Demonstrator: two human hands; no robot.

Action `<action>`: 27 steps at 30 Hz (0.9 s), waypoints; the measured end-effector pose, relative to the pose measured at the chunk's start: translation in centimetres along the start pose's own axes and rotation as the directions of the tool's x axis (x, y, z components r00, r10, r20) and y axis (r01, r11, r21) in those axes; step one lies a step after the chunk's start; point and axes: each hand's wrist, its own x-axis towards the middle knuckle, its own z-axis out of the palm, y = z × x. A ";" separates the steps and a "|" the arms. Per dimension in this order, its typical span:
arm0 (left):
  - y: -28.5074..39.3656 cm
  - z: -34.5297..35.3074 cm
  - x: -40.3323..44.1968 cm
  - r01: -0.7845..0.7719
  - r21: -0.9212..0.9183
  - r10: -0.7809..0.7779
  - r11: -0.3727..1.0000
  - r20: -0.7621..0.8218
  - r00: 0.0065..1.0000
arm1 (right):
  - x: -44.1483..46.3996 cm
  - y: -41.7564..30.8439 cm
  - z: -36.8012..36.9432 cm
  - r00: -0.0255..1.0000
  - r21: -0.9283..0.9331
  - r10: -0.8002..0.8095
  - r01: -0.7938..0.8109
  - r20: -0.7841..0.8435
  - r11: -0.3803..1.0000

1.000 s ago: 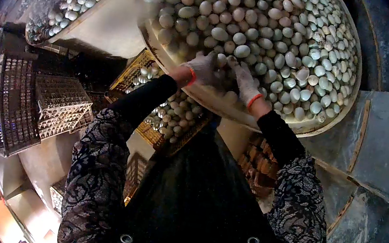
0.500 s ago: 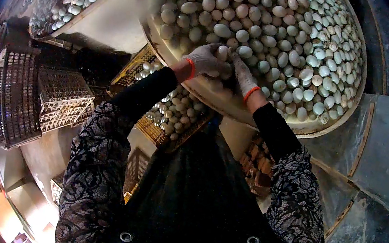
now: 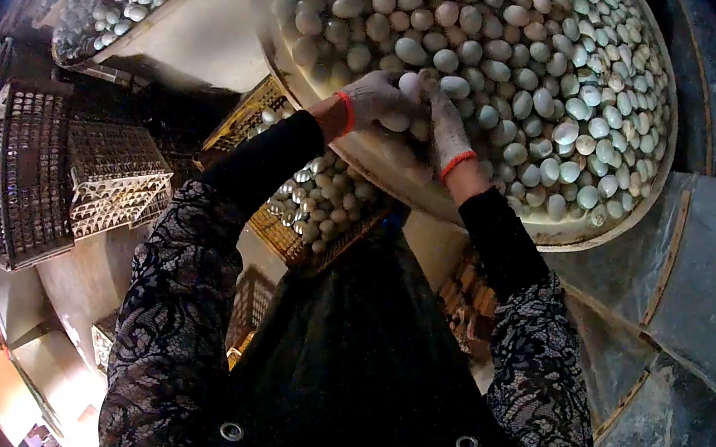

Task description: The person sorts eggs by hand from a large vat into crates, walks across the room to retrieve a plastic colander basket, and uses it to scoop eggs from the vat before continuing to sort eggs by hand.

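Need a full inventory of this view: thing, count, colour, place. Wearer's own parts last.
Large tub: one, off-white, top centre to right
Eggs: too many to count, pale green to cream, mostly in the large tub
Second tub: one, off-white, upper left, also holding eggs
Yellow crate: at least one, below the large tub's left edge, eggs inside
Dark crates: count unclear, left
Pale crates: count unclear, beside the dark ones
Bricks: pile, reddish-brown, below the large tub
Other person: one, partly visible, far left edge
Apron: one, black, bottom centre
Sleeves: two, black, lace-patterned
Left hand, right hand: pale gloves, orange-red cuffs, at the large tub's near edge
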 end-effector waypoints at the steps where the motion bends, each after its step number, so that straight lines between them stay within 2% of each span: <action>1: 0.2 0.0 -0.2 0.003 -0.002 -0.003 1.000 0.000 1.000 | -0.4 -0.3 0.3 0.999 -0.027 -0.021 0.020 -0.034 0.999; 3: 1.5 -0.3 -0.7 -0.208 0.069 0.208 0.976 0.015 0.978 | -2.1 -1.6 0.9 0.992 -0.132 -0.089 0.077 -0.084 0.988; 5: 3.7 -0.6 -1.9 -0.189 0.110 0.188 0.976 0.015 0.982 | -3.6 -3.1 1.8 0.975 -0.349 -0.201 0.157 -0.092 0.924; 6: 4.1 -0.7 -2.3 -0.169 0.152 0.169 0.974 0.017 0.986 | -4.2 -3.8 2.2 0.956 -0.495 -0.286 0.222 -0.057 0.840; 7: 3.3 -0.9 -1.4 -0.209 -0.014 0.208 0.978 -0.015 0.978 | -3.5 -3.4 2.1 0.899 -0.675 -0.431 0.367 0.081 0.640; 8: 3.1 -1.6 -1.3 -0.204 -0.020 0.204 0.979 -0.024 0.979 | -2.8 -3.1 2.1 0.802 -0.793 -0.557 0.476 0.215 0.380; 9: 3.6 -2.3 -1.8 -0.304 0.084 0.308 0.949 -0.050 0.950 | -2.7 -3.2 2.7 0.644 -0.802 -0.709 0.567 0.287 0.190; 10: 4.6 -2.9 -3.2 -0.388 0.191 0.406 0.902 -0.067 0.911 | -3.0 -3.8 4.4 0.618 -0.750 -0.737 0.617 0.274 0.239; 12: 6.7 -4.0 -7.1 -0.404 0.227 0.440 0.886 -0.142 0.887 | -3.6 -5.1 7.9 0.564 -0.627 -0.789 0.713 0.246 0.314; 13: 7.1 -4.8 -8.6 -0.482 0.069 0.487 0.874 -0.132 0.864 | -3.7 -5.8 9.6 0.645 -0.527 -0.717 0.719 0.264 0.453; 14: 7.3 -5.5 -10.5 -0.504 0.096 0.512 0.859 -0.208 0.833 | -4.1 -6.3 11.3 0.626 -0.475 -0.708 0.756 0.325 0.450; 16: 7.1 -6.8 -14.6 -0.438 0.113 0.449 0.892 -0.331 0.830 | -4.5 -6.0 14.5 0.604 -0.412 -0.686 0.791 0.405 0.452; 17: 6.4 -7.8 -16.8 -0.432 0.104 0.439 0.896 -0.352 0.826 | -4.6 -5.0 16.6 0.375 -0.464 -0.795 0.875 0.477 0.135; 19: 4.7 -9.2 -20.3 -0.271 0.119 0.293 0.955 -0.508 0.810 | -4.2 -3.2 19.9 0.103 -0.400 -0.801 0.899 0.589 -0.179; 20: 3.0 -9.8 -21.5 -0.315 0.025 0.288 0.949 -0.479 0.829 | -4.7 -1.9 21.6 0.639 -0.203 -0.634 0.756 0.436 0.622; 21: 1.6 -10.0 -22.7 -0.295 -0.023 0.239 0.955 -0.526 0.816 | -5.9 -1.0 22.8 0.770 -0.134 -0.468 0.569 0.433 0.812; 22: 0.1 -10.1 -23.5 -0.275 -0.071 0.188 0.959 -0.567 0.802 | -6.4 -0.2 23.9 0.855 -0.067 -0.272 0.334 0.441 0.940; 23: -2.0 -10.3 -23.6 -0.257 -0.088 0.155 0.962 -0.598 0.786 | -4.2 3.2 24.3 0.795 -0.095 -0.379 0.475 0.474 0.875; 24: -5.0 -11.4 -23.7 -0.207 -0.210 0.047 0.956 -0.584 0.810 | -2.0 6.6 24.7 0.721 -0.115 -0.481 0.605 0.498 0.788; 25: -6.9 -11.2 -23.1 -0.159 -0.221 0.000 0.962 -0.582 0.813 | -1.9 7.8 24.4 0.852 -0.097 -0.292 0.366 0.434 0.925; 26: -8.6 -11.0 -22.3 -0.110 -0.235 -0.047 0.966 -0.575 0.817 | -1.6 8.9 24.0 0.928 -0.063 -0.071 0.101 0.367 0.993; 27: -11.1 -11.2 -20.9 -0.045 -0.246 -0.101 0.968 -0.549 0.830 | -1.1 9.5 23.2 0.930 -0.086 0.032 0.000 0.366 0.996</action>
